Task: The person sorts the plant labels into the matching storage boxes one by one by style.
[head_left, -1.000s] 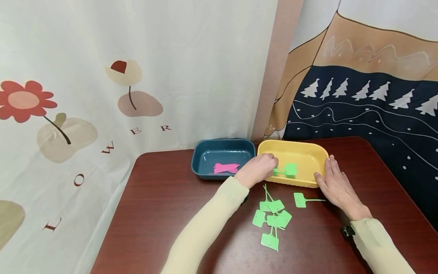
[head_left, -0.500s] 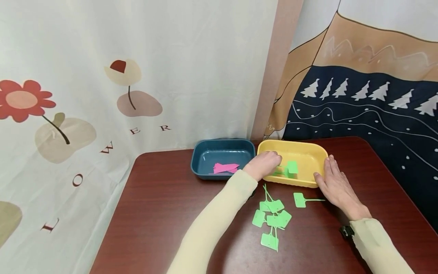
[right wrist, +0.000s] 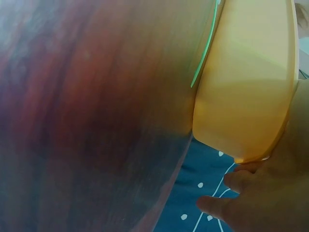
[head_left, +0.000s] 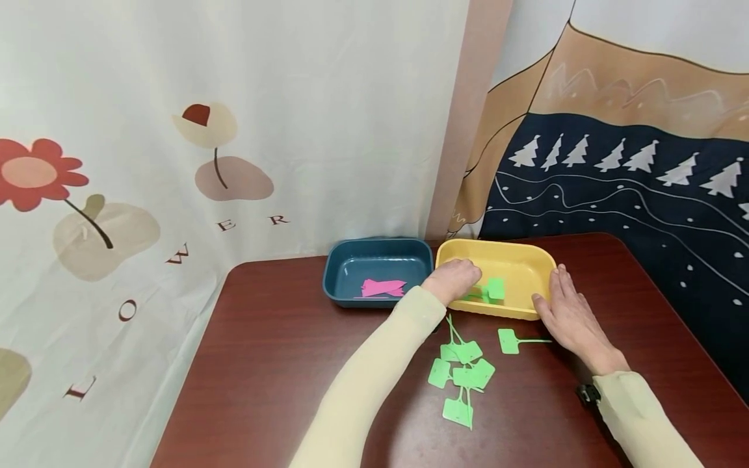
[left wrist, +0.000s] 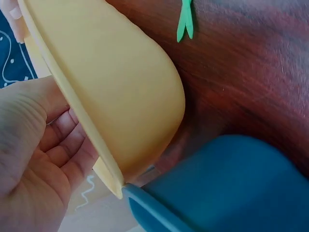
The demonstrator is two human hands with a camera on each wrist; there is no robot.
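My left hand (head_left: 452, 279) reaches over the near left rim of the yellow tray (head_left: 526, 261). Its fingers are curled and seem to pinch the stem of a green tag (head_left: 495, 287), a square flag on a thin stem; the fingertips are hidden. More green lies under that tag inside the tray. In the left wrist view, the curled fingers (left wrist: 63, 145) pass behind the tray's rim. Against the tray's right end rests my right hand (head_left: 576, 318), fingers straight. A single green tag (head_left: 508, 341) lies near it, and a pile of green tags (head_left: 467, 376) is spread in front.
A dark blue tray (head_left: 374, 243) stands left of the yellow one, with flat pink pieces (head_left: 381, 287) inside. Both sit at the back of a brown wooden table (head_left: 281, 364). Printed curtains (head_left: 328, 130) hang right behind it.
My left hand has shifted slightly right within the yellow tray, and the green tag at its fingers has moved a little. The right hand has stayed against the tray.
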